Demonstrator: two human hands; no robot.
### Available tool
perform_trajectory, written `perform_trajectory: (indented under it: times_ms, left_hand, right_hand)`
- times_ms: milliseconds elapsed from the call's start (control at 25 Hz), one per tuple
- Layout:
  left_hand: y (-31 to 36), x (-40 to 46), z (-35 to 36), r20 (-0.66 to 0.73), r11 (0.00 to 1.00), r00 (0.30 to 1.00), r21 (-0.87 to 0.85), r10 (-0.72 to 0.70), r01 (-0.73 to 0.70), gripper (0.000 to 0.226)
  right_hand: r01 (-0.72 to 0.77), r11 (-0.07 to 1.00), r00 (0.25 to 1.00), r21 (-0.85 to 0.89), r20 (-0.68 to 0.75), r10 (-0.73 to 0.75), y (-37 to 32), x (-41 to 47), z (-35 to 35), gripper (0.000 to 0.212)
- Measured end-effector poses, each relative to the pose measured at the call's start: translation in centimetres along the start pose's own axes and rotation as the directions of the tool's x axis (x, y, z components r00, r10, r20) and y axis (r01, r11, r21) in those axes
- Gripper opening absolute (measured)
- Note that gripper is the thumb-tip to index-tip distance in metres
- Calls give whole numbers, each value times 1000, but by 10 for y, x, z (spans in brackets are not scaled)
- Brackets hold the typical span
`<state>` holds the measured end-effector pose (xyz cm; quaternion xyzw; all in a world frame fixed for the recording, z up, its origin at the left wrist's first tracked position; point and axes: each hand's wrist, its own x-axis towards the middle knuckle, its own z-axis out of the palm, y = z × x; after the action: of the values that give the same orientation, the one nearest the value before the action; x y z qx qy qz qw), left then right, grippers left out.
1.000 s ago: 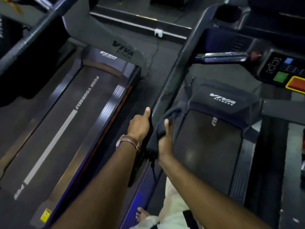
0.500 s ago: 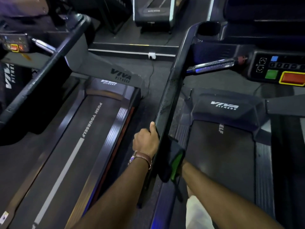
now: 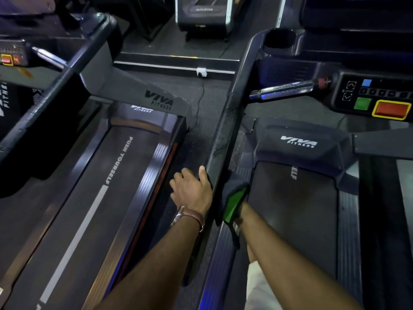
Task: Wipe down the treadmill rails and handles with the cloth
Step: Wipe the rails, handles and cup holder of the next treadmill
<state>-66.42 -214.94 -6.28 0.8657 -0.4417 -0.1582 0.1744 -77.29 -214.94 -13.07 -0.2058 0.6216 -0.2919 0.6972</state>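
Cloth (image 3: 234, 198), dark with a bright green face, lay draped against the inner side of the treadmill's left rail (image 3: 223, 130), hanging down past the wrist of the right arm. The right hand itself was hidden beneath that cloth, so how its fingers lay could not be told; only the forearm showed, running up to the fabric. Just across the rail from it, the left hand (image 3: 192, 191) rested against the rail's outer side, thumb laid straight up along the rail edge and the other fingers loosely bent, curled round nothing. A brown-strapped watch (image 3: 190, 214) sat on that wrist.

Beyond the fingertips the black rail ran up and away to a round cup holder (image 3: 278, 40) at the console's corner. To the right of the cloth lay the treadmill belt (image 3: 290, 209) and a motor hood (image 3: 299, 144) marked VIVA FITNESS; farther up, a chrome handle bar (image 3: 286, 88) pointed toward a control panel (image 3: 375, 95) with a green button and a red one framed in yellow. Left of the left hand, a neighbouring treadmill (image 3: 100, 198) showed its belt lettered PUSH YOURSELF.
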Motion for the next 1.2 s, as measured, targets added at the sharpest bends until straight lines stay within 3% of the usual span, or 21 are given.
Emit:
perform_trajectory:
  times_ms: [40,120,200,240,280,360,400,440,480,520,560,600,680,760,800,880,960,1080,1200]
  left_hand:
    - [-1,1,0,10,1000,1000,-6,0,0,50]
    - [-3,5,-1,46,998,999,-69,-11,15,50]
    - [-6,8,-5,104,976,993,-199,-64,83,48]
    - [-6,8,-6,136,952,985,-271,-111,145,47]
    - [-5,8,-8,166,924,973,-323,-158,205,46]
    - [-6,8,-10,195,901,962,-353,-191,250,49]
    - [-8,10,-10,196,895,963,-370,-188,250,52]
    - [-11,12,-11,190,883,962,-392,-197,258,54]
    - [-14,13,-13,178,865,958,-416,-224,279,56]
    - [-18,14,-14,162,841,952,-447,-258,304,58]
    - [-20,14,-16,129,820,949,-478,-287,313,59]
    - [-21,13,-17,87,808,950,-507,-299,301,60]
    - [-17,5,-16,-1,803,956,-543,-293,246,59]
    - [-14,2,-18,-43,754,943,-613,-329,236,55]
    - [-15,2,-19,-34,720,931,-645,-363,257,54]
    - [-19,4,-19,-17,692,917,-661,-399,289,57]
    - [-20,4,-17,-34,705,919,-653,-392,276,58]
    - [-14,2,-17,-175,794,921,-577,-349,191,52]
    - [-13,-3,-15,-321,875,910,-478,-261,82,57]
  right_hand:
    - [-69,994,997,87,43,65,3,-2,6,37]
    - [16,999,1000,41,-5,-16,5,-15,15,34]
    - [151,984,988,97,-39,-148,-1,-25,31,56]
    - [197,979,979,43,-65,-194,0,-21,36,74]
    - [329,937,943,-121,-3,-332,-1,-30,35,87]
    - [411,869,903,-276,-7,-430,4,-34,40,86]
    - [505,772,846,-387,43,-532,6,-47,39,74]
    - [621,613,742,-489,116,-660,5,-58,38,65]
    - [718,401,596,-569,205,-777,3,-58,36,60]
    - [706,128,471,-697,326,-820,-12,-53,35,59]
    - [600,-117,425,-791,440,-791,-34,-43,38,59]
    - [472,-227,483,-852,465,-742,-60,-31,45,58]
    - [272,-268,687,-924,381,-618,-106,-25,70,52]
    - [242,-532,792,-811,482,-374,-120,-31,97,48]
    - [321,-643,796,-696,566,-214,-119,-38,105,47]
    - [489,-653,765,-579,644,2,-127,-44,101,49]
    - [522,-607,789,-599,609,77,-150,-30,98,58]
    - [452,-582,892,-676,323,317,-156,-7,131,41]
    - [504,-486,825,-714,229,517,-128,-2,144,30]
